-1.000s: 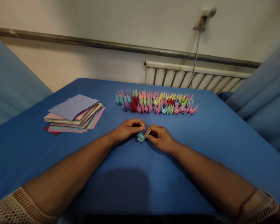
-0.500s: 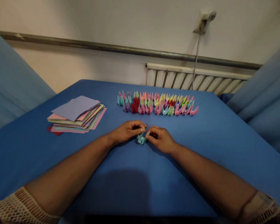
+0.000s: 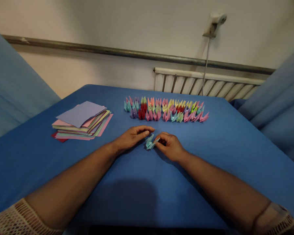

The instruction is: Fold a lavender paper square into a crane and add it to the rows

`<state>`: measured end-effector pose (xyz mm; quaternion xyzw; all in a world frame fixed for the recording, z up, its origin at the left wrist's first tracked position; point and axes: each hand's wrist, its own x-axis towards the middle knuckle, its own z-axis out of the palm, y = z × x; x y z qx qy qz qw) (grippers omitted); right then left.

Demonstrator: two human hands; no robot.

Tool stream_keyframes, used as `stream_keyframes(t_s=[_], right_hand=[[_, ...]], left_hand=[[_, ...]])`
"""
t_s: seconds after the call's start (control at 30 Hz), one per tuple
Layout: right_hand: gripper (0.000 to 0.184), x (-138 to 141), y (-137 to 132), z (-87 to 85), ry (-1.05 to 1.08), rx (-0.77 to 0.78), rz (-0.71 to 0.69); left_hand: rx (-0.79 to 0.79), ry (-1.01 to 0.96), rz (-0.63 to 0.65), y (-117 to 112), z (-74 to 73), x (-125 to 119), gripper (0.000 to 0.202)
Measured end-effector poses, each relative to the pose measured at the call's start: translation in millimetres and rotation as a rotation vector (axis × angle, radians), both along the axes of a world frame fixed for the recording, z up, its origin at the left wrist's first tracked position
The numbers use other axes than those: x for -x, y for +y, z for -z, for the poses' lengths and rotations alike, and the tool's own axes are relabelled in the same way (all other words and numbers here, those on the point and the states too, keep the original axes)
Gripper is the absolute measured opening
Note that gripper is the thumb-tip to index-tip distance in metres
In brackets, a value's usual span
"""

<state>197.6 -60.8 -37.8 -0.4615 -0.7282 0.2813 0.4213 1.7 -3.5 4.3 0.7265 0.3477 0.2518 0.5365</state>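
A small light-blue folded paper crane (image 3: 150, 142) lies on the blue table (image 3: 210, 147) between my hands. My right hand (image 3: 170, 145) pinches its right tip between thumb and fingers. My left hand (image 3: 133, 137) rests just left of it, fingers stretched out and flat, fingertips close to the crane but apart from it. Farther back stands a double row of several finished paper cranes (image 3: 165, 109) in pink, yellow, red, green and purple.
A stack of coloured square paper sheets (image 3: 82, 120) with a lilac sheet on top lies at the left. Blue fabric rises at both sides. A white radiator (image 3: 205, 83) and a metal rail (image 3: 112, 51) run along the wall behind.
My left hand has let go of the crane and its fingers have straightened out. My right hand keeps its pinch on the crane, which has shifted slightly.
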Motion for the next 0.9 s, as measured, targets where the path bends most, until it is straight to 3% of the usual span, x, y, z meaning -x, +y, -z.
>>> stream_keyframes(t_s=[0.13, 0.43, 0.63, 0.9], right_hand=[[0.012, 1, -2, -4.0, -0.042, -0.012, 0.100], [0.016, 3, -4, -3.1, -0.079, 0.006, 0.183], [0.008, 2, -4, -4.4, -0.081, 0.106, 0.148], [0.030, -3, -7, -9.9, -0.186, 0.160, 0.050]], left_hand=[[-0.030, 0.067, -0.132, 1, -3.2, 5, 0.029], [-0.059, 0.303, 0.026, -5, -25.9, 15, 0.037], [-0.064, 0.289, 0.051, -12, -13.9, 6, 0.026], [-0.112, 0.246, -0.014, -11, -0.9, 4, 0.014]])
